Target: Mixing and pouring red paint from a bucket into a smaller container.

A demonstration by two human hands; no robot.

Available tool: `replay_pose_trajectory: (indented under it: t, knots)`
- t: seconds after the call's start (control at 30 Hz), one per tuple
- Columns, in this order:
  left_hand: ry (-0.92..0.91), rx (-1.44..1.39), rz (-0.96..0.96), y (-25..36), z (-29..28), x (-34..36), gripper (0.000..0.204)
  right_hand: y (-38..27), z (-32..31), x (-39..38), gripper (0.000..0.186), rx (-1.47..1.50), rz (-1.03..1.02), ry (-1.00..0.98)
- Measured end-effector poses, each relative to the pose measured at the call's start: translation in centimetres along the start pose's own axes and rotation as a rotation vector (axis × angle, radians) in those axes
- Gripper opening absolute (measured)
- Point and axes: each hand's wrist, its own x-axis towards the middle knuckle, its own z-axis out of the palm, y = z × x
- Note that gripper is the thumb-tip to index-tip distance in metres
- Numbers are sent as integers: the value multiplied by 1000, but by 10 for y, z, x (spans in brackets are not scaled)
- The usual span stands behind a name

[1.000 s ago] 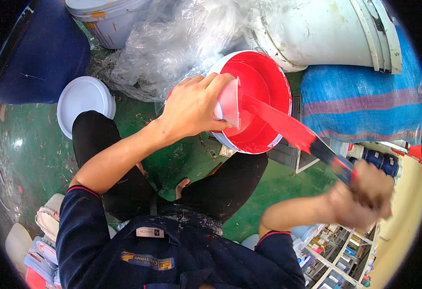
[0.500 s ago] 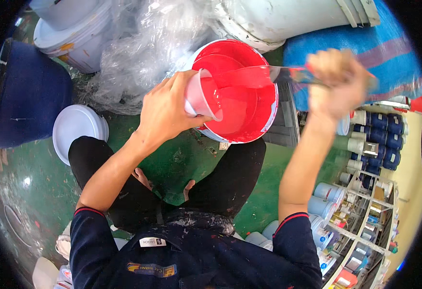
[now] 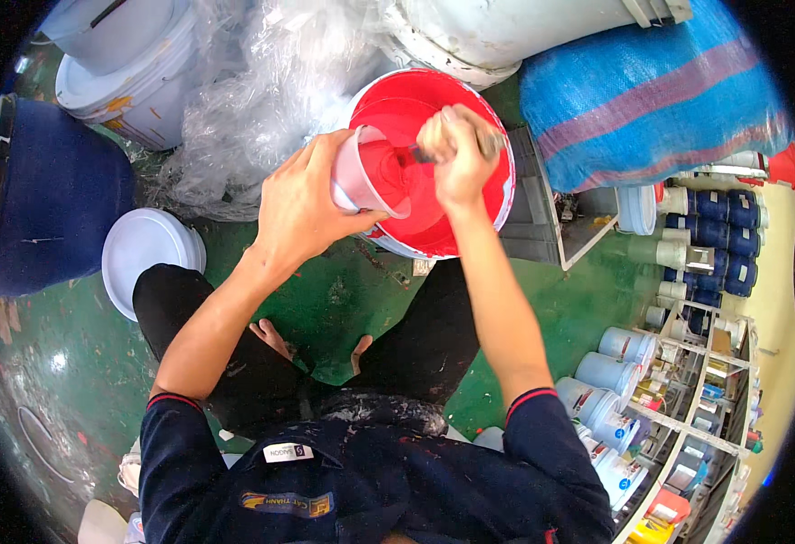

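My left hand [image 3: 302, 195] is wrapped round a translucent plastic cup [image 3: 346, 178], tilted with its mouth to the right. Red paint coats the inside of the cup. My right hand [image 3: 459, 161] is closed on the handle of a spatula [image 3: 489, 143], slightly blurred by motion. Its blade points left into the cup's mouth and is mostly hidden there. Below both hands stands a white bucket [image 3: 509, 195] of red paint, its inner wall smeared red. The cup overlaps the bucket's left side in view.
Crumpled clear plastic wrap [image 3: 261, 100] lies left of the bucket, near a lidded white pail [image 3: 152, 258] and a dark blue bin [image 3: 62, 195]. Beyond are a large white drum [image 3: 542, 36] and a blue woven sack [image 3: 651, 100]. A grey crate [image 3: 533, 199] sits to the right, with shelves [image 3: 687, 426] farther off.
My right hand has swung left and brought the spatula from over the bucket's right side into the cup. My left hand has shifted slightly left with the cup.
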Motion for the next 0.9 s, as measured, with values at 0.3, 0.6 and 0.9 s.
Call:
replay_pose_trajectory:
  t: [0.3, 0.6, 0.9]
  knots:
    - [-74, -217, 39, -19, -11, 6, 85, -114, -48, 44, 52, 157, -158, -337]
    - [-120, -265, 20, -31, -7, 12, 93, 13, -22, 38, 37, -93, -75, 213]
    - [-76, -92, 54, -14, -6, 11, 86, -51, -33, 39, 36, -246, 16, 270]
